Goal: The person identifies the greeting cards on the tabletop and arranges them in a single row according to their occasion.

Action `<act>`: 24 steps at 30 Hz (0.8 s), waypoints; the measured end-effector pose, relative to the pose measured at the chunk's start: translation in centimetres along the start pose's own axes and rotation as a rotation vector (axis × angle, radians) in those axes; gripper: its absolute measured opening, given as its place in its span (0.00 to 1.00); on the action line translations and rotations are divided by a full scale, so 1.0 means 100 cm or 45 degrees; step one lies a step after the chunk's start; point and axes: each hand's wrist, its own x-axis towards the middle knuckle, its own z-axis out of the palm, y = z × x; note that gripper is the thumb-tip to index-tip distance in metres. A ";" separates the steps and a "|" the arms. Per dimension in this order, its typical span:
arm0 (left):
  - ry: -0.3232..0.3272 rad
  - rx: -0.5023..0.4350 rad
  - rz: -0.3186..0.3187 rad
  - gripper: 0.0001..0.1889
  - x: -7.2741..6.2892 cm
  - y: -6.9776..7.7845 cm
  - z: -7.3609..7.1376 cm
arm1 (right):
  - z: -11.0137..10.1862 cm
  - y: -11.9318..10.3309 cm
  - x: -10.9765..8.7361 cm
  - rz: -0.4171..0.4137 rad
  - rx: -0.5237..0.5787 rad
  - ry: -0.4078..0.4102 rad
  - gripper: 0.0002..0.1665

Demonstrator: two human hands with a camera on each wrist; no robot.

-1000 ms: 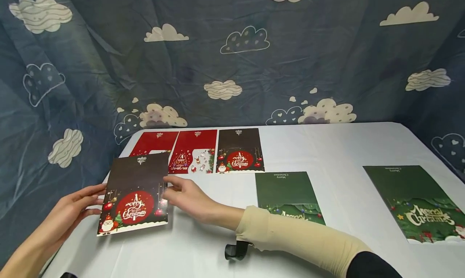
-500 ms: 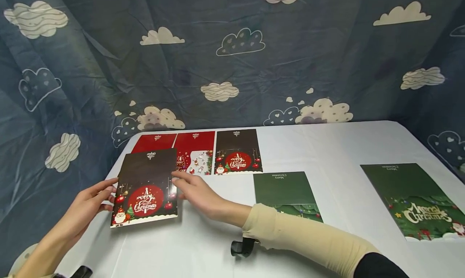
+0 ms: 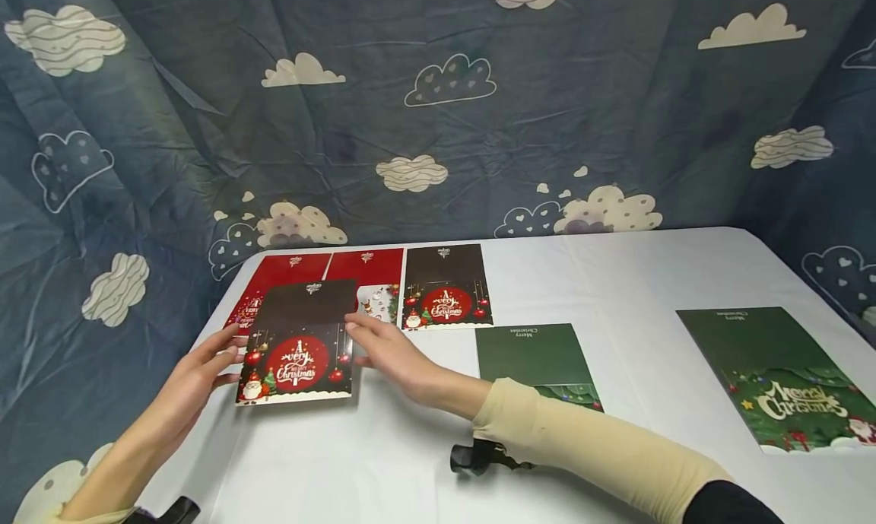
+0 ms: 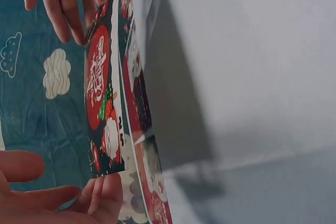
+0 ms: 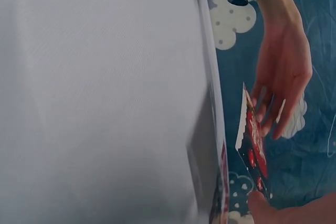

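A dark brown Christmas card (image 3: 297, 360) with a red circle and white lettering is held up above the table, its shadow falling below. My left hand (image 3: 192, 387) holds its left edge by the fingertips. At the right edge, my right hand (image 3: 400, 364) pinches the card between thumb and fingers. In the left wrist view the card (image 4: 100, 85) appears almost edge-on, spanning the two hands. Behind it lie two red Christmas cards, the left one (image 3: 274, 269) and the middle one (image 3: 379, 264), both partly covered. A matching dark card (image 3: 445, 265) lies flat to their right.
One green Christmas card (image 3: 527, 349) lies mid-table, its lower part hidden by my right sleeve (image 3: 588, 436). Another green card (image 3: 780, 357) lies at the right. The white table (image 3: 602, 281) ends against a dark blue curtain (image 3: 452, 144) patterned with clouds.
Both hands have moved the dark card rightward and farther back, so it now overlaps both red cards in the head view. The cards lying on the table have stayed put.
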 end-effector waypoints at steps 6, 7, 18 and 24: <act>0.001 -0.067 0.039 0.29 0.000 0.004 0.009 | -0.010 0.001 0.002 -0.019 0.064 0.015 0.30; 0.001 -0.072 0.041 0.29 0.001 0.005 0.011 | -0.011 0.000 0.002 -0.017 0.071 0.017 0.30; 0.015 -0.224 0.033 0.31 0.012 0.015 0.028 | -0.030 -0.002 -0.001 -0.032 0.066 0.055 0.30; -0.005 -0.284 0.040 0.31 0.017 0.020 0.039 | -0.042 -0.001 -0.004 -0.045 0.035 0.088 0.31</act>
